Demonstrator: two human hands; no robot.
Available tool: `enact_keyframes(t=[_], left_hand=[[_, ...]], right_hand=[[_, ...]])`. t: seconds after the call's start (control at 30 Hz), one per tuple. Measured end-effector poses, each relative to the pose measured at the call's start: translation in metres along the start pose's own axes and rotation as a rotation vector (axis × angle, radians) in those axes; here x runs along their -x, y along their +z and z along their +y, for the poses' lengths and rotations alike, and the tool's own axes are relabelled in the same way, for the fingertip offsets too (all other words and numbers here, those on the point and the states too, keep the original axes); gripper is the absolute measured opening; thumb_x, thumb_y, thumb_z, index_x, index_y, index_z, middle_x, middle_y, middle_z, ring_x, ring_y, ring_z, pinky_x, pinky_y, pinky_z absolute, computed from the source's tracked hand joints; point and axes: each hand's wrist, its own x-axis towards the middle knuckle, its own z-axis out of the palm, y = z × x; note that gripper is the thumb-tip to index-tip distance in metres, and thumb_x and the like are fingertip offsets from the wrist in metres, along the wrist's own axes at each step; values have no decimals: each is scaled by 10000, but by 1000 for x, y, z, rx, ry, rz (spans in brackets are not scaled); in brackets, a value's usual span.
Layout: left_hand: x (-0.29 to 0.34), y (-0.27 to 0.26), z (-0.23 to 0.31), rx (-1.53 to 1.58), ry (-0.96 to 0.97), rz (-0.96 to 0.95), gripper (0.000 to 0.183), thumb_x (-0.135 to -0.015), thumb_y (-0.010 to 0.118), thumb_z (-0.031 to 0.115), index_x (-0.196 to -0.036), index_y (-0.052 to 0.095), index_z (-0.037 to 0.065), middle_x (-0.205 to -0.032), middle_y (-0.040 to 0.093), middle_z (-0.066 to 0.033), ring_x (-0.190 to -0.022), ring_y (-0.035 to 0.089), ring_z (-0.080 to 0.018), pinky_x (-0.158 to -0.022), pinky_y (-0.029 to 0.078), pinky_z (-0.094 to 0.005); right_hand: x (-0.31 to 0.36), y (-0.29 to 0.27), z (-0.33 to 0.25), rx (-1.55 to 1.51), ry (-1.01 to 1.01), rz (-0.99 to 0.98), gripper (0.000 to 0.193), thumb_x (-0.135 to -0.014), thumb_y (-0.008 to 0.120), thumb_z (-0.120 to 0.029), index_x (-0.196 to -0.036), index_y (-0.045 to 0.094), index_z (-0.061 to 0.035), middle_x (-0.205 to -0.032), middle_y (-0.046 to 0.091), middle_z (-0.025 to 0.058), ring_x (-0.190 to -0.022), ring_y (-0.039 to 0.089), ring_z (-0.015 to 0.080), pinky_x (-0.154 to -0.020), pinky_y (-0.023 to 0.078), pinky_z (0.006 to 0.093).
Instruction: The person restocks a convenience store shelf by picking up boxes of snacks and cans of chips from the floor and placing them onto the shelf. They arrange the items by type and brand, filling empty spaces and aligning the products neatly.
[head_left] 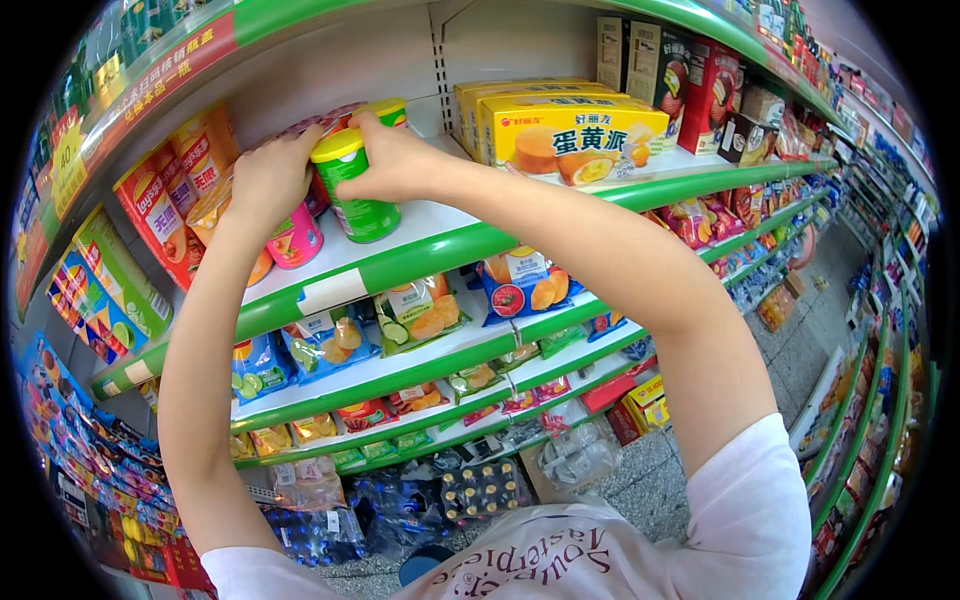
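Note:
On the upper shelf, a green chip canister (366, 218) with a yellow lid stands slightly tilted near the front edge. My right hand (395, 165) is closed round its upper right side, thumb on the near face. To its left, my left hand (275, 180) reaches over the row with curled fingers; its fingertips and what they grip are hidden behind the hand. Under that hand a pink canister (296, 240) shows its lower part. Another green canister with a yellow lid (385, 109) stands behind my right hand, and a red canister lies partly hidden between my hands.
Red and orange chip canisters (165, 210) stand left of my hands, with green ones (125, 265) farther left. Yellow snack boxes (570, 130) sit to the right. The shelf's green front edge (450, 245) runs below my wrists, above shelves of chip bags (420, 310).

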Motion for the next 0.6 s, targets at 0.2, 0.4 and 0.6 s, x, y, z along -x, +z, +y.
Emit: enact_keyframes(t=[0.2, 0.4, 0.6], left_hand=[[-19, -17, 8, 203, -65, -276, 492, -787, 461, 56, -1268, 513, 147, -1082, 620, -189, -1001, 598, -329, -875, 459, -443], [-22, -30, 1, 284, -107, -458, 622, -716, 403, -40, -1338, 387, -40, -1297, 458, -279, -1246, 425, -356, -1039, 336, -371], [-52, -100, 66, 422, -96, -378, 582, -823, 484, 76, -1370, 334, -52, -1399, 370, -246, -1328, 331, -332, -1105, 243, -360]], right_hand=[[38, -34, 16, 76, -121, 135, 903, -677, 724, -488, -1309, 369, 51, -1164, 556, 266, -1120, 541, 353, -950, 439, 368], [108, -160, 89, 283, 20, 477, 465, -823, 647, -360, -1067, 604, 34, -1068, 621, 143, -1050, 564, 208, -879, 460, 334], [159, -238, 194, -197, 373, 481, 622, -886, 534, -478, -1223, 521, 45, -1236, 549, 176, -1161, 505, 234, -988, 365, 325]])
